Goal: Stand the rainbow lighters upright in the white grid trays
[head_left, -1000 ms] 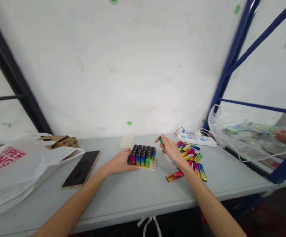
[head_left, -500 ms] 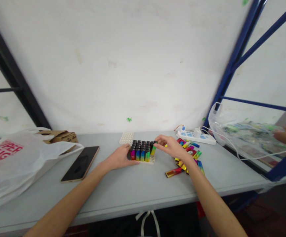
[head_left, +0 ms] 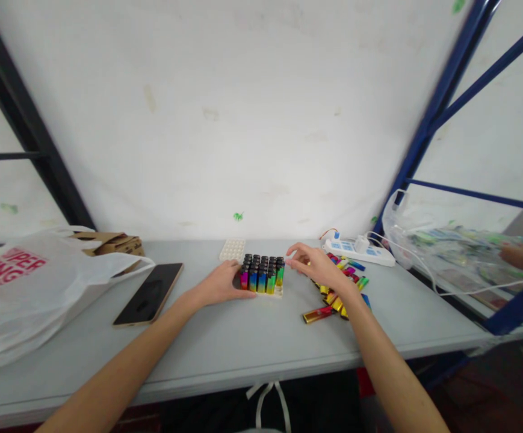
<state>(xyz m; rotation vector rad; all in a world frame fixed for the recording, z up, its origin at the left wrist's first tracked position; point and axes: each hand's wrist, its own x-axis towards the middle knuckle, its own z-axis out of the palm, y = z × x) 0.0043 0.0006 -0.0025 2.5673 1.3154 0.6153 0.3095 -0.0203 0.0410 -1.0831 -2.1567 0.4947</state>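
Grey table (head_left: 247,343): spread across the lower view.
White bag (head_left: 62,294): lay at far left.
Phone (head_left: 150,294): rested screen up, right of the bag.
Loose lighters (head_left: 332,299): lay heaped at the right, with 1 red-and-gold lighter (head_left: 318,314) toward the front.
Right hand (head_left: 316,265): hung just beside the standing lighters (head_left: 261,278), thumb and forefinger apart.
Left hand (head_left: 221,283): clamped on the left end of the standing lighters.
Standing lighters: rose in packed rows between the 2 hands, black tops up.
Pale tray (head_left: 278,294): bore the standing lighters, bare at front right.
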